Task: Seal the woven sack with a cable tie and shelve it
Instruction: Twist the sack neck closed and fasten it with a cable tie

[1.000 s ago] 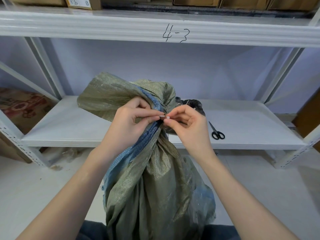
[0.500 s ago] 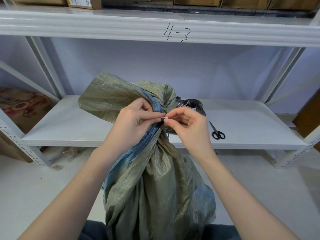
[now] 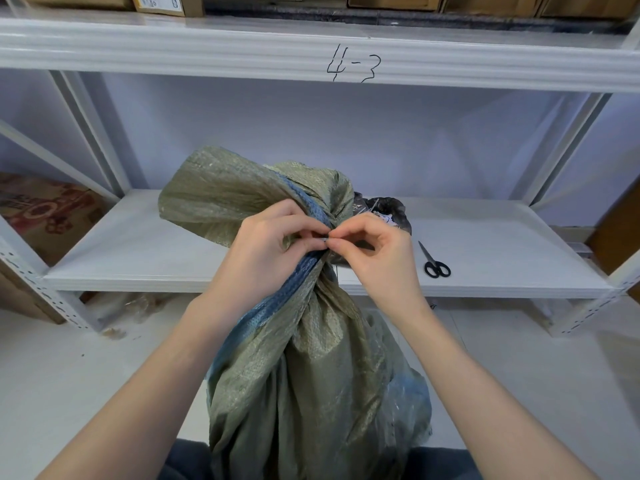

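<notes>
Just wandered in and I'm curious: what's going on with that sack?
A person is closing an olive-green woven sack at its gathered neck. The left hand and right hand pinch a small pale cable tie there. Black-handled scissors lie on the white metal shelf behind; the sack isn't shelved yet.

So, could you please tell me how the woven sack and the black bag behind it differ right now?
The woven sack is olive green with a blue stripe; the black bag is dark and glossy. The sack stands in front of the shelf, while the bag sits on it. Both hands, left and right, pinch at the sack's neck; the bag is untouched. Both look bunched at the top.
</notes>
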The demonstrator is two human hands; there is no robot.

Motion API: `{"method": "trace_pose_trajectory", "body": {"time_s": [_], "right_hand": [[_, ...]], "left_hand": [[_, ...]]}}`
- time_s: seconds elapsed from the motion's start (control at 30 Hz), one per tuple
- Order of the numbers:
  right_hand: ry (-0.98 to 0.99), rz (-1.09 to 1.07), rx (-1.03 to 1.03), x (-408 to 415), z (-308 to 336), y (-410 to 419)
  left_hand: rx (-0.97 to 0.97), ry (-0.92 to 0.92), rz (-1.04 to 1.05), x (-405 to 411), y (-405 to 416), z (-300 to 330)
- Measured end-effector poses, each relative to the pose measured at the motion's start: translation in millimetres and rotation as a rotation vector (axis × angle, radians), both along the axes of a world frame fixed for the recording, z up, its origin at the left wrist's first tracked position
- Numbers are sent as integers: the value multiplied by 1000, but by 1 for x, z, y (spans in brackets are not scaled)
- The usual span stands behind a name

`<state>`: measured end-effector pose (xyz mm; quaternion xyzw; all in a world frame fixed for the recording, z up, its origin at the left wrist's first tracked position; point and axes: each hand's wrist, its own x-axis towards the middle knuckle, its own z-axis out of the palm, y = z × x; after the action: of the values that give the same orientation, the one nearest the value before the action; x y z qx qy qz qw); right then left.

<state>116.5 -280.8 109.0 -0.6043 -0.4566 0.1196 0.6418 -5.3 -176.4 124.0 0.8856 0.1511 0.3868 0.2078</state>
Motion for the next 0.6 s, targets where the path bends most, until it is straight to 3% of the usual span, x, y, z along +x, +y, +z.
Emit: {"method": "trace_pose_trajectory", "body": {"time_s": [0.3, 0.47, 0.6], "right_hand": [[37, -2, 30, -3, 0, -1], [157, 21, 8, -1, -1, 1], [11, -1, -122, 0, -6, 2]], "left_hand": [[-6, -7, 1, 0, 2, -3], [19, -15, -3, -2, 4, -3], [3, -10, -6, -1, 3, -5]]}}
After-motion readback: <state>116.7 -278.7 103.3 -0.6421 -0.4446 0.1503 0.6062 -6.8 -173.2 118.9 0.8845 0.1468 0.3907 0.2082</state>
